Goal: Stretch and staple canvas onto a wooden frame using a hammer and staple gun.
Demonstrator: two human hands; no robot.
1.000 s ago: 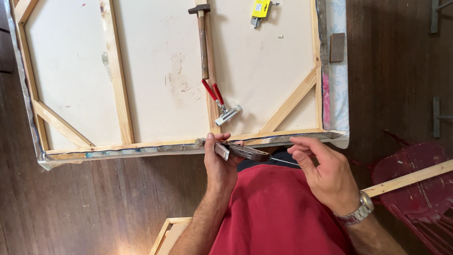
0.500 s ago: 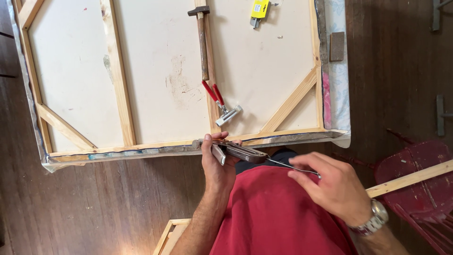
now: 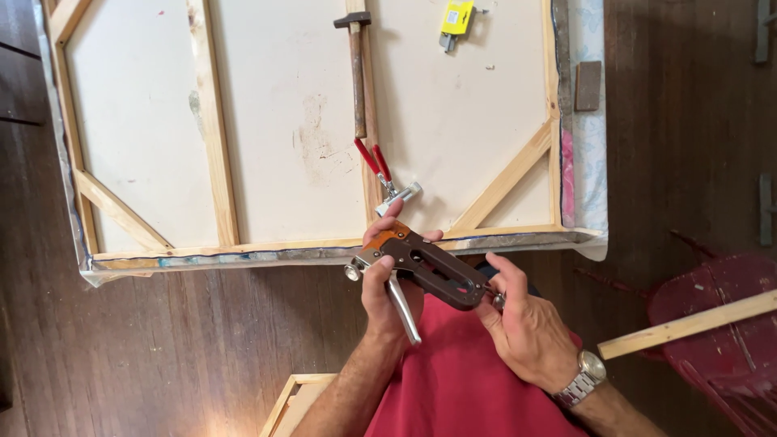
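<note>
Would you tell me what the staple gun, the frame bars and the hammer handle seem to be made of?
Staple gun: metal by the look, dark brown painted body and a shiny bare lever, held in the left hand and touched by the right hand.
Frame bars: pale unfinished wood with visible grain.
Hammer: handle looks like dull brown wood.

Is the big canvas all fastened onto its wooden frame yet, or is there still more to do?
Partly done: the canvas lies face down, its cloth folded over the near edge of the wooden frame. Right now the left hand holds a staple gun off the frame while the right hand works at its back end. How many staples are in, I cannot tell.
</note>
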